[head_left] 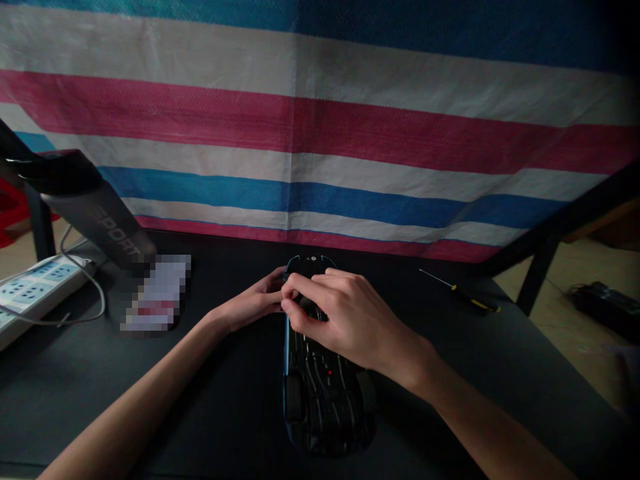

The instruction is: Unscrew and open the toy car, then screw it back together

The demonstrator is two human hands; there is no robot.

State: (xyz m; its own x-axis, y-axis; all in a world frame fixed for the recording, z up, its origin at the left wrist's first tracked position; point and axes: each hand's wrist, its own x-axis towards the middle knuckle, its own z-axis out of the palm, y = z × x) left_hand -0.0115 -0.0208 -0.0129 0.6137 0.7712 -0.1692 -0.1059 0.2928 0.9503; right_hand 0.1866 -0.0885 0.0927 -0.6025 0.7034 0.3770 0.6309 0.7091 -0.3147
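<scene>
A toy car [330, 393] lies upside down on the black table, its dark underside and wheels facing up and a blue edge showing on its left side. My left hand [257, 303] rests against the car's far left side, its fingers partly hidden behind the car and my other hand. Over the far part of the underside is my right hand [343, 310], thumb and forefinger pinched together near a wheel. Whatever is between those fingertips is too small or hidden to make out.
A screwdriver [475, 298] with a yellow and black handle lies at the right on the table [215, 393]. At the left are a bottle [100, 210], a blurred-out flat item [160, 293] and a white power strip [45, 287] with a cable. Striped sheeting [320, 160] hangs behind.
</scene>
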